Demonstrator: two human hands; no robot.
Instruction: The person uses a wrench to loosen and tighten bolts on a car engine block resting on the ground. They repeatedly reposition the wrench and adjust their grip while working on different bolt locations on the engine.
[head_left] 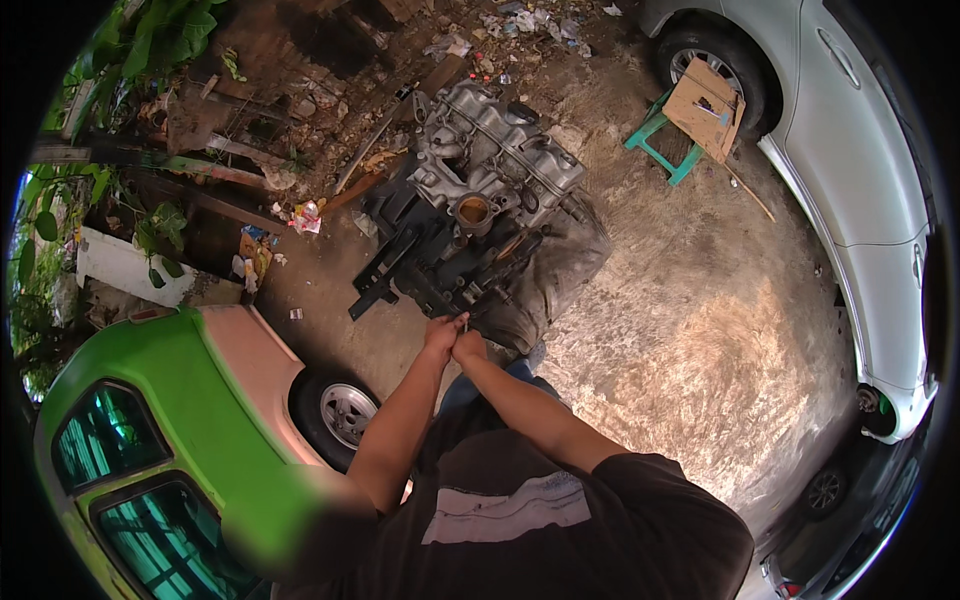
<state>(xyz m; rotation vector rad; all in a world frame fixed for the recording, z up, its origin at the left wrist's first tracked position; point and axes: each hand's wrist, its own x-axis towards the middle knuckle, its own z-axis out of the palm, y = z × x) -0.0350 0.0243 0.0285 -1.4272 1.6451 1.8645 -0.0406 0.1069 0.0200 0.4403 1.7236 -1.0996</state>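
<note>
A greasy car engine (508,155) with a grey metal top lies on the ground ahead of me, and a round opening (473,211) faces up on its near side. Black parts (440,272) make up its lower near end. Right there my left hand (440,333) and my right hand (470,347) are close together, fingers closed. Between them a small, thin, metallic-looking piece shows, too small to name. Whether it is fixed to the engine I cannot tell. A dark, crumpled sheet (575,265) spreads under the engine's right side.
A green car (190,380) with a pinkish panel stands close on my left, its wheel (345,412) near my arm. To the right is a silver car (850,170). A cardboard piece (703,108) lies on a green stool (655,130). Litter and planks cover the ground beyond the engine.
</note>
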